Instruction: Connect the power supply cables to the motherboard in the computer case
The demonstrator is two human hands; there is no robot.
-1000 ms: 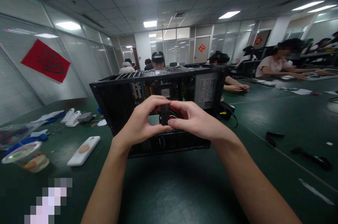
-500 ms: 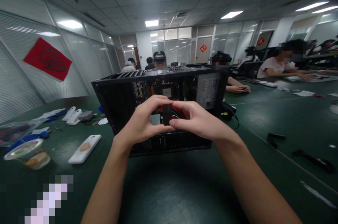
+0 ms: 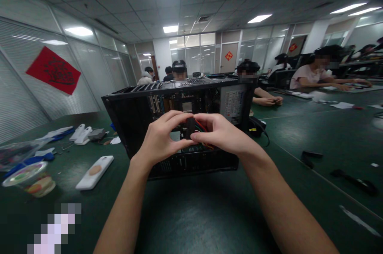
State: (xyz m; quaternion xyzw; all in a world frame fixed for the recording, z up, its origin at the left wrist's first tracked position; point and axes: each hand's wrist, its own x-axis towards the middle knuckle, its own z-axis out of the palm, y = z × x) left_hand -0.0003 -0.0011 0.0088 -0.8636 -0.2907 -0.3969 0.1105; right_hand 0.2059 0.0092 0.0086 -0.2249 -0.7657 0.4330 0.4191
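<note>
Between my two hands is a black power connector (image 3: 189, 128) with a bundle of coloured wires (image 3: 201, 127) running from its right side. My left hand (image 3: 163, 134) pinches it at top and bottom from the left, thumb below and fingers above. From the right, my right hand (image 3: 217, 130) grips its wire end between thumb and fingers. Right behind them stands a black computer case (image 3: 119, 122) with its side open. Inside it are a motherboard (image 3: 176, 100), partly hidden by my hands, and a power supply (image 3: 233, 104) with a label.
On the green table (image 3: 179, 214), a white phone (image 3: 95, 172) and a plastic cup (image 3: 31, 180) lie to the left. Black parts (image 3: 354, 181) and a cable (image 3: 259, 128) are on the right. A co-worker's hands (image 3: 273, 101) rest beyond the case; another person (image 3: 314, 72) sits farther right.
The connector has turned slightly, so more of its face and the coloured wires show. Both hands keep their hold on it. The whole view has shifted a little.
</note>
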